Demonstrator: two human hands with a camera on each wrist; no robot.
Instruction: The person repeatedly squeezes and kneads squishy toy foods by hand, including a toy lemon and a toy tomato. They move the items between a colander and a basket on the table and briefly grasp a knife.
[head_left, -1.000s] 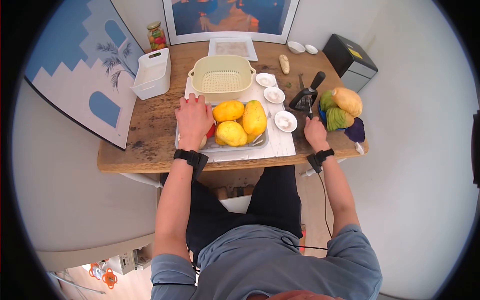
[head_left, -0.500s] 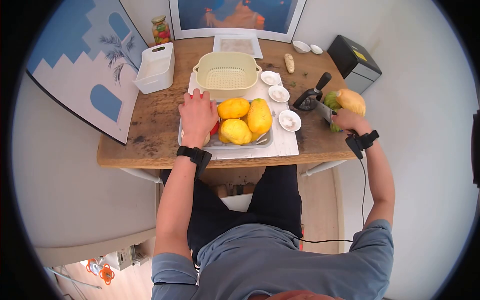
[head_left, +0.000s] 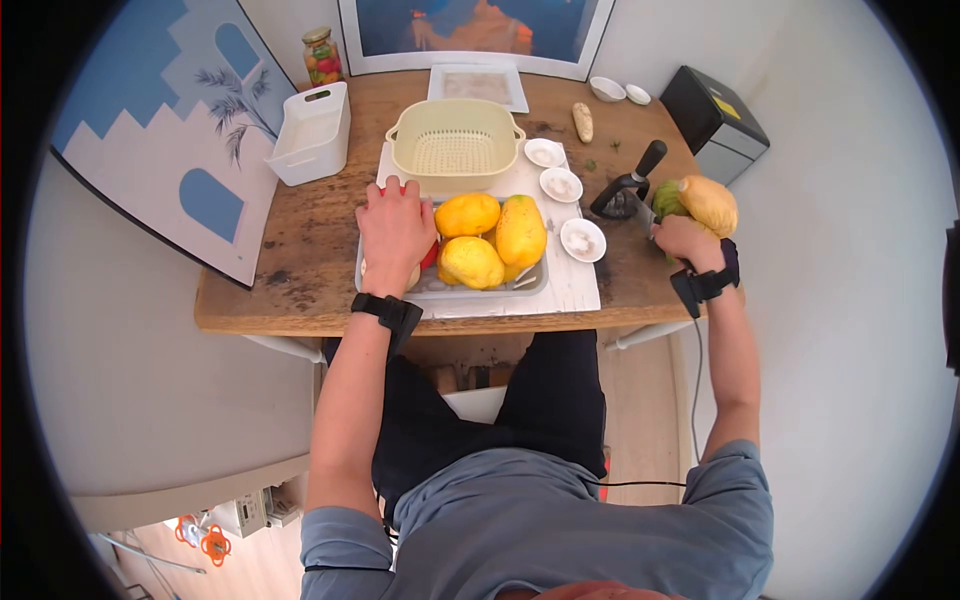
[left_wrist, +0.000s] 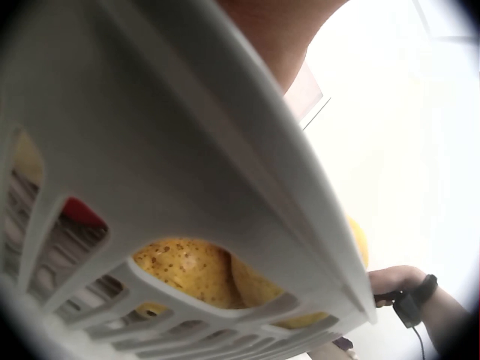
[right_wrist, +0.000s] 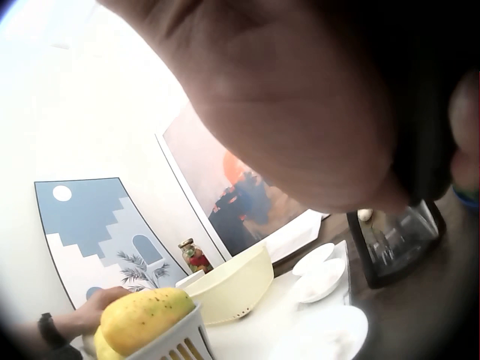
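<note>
My left hand (head_left: 396, 235) rests over the left end of a grey slotted basket (head_left: 478, 293), its fingers over red produce (head_left: 430, 256) that it mostly hides. Beside it in the basket lie several yellow mango-like fruits (head_left: 472, 262). At the right of the table my right hand (head_left: 685, 238) grips the dark handle of a knife; a short stretch of its blade (head_left: 647, 216) shows. The blade points toward a black sharpener-like tool with an upright handle (head_left: 640, 172). In the right wrist view, my right palm (right_wrist: 292, 112) fills much of the picture and hides the grip.
Behind the basket stands a cream colander (head_left: 455, 145). Small white dishes (head_left: 583, 241) line the white board's right side. Yellow and green squash-like produce (head_left: 708, 205) sits close by my right hand. A white bin (head_left: 312, 140) and a black box (head_left: 715, 120) stand farther back.
My right hand moved right, away from the black tool, drawing the knife with it, then came slightly back left. My left hand stayed on the basket's left end.
</note>
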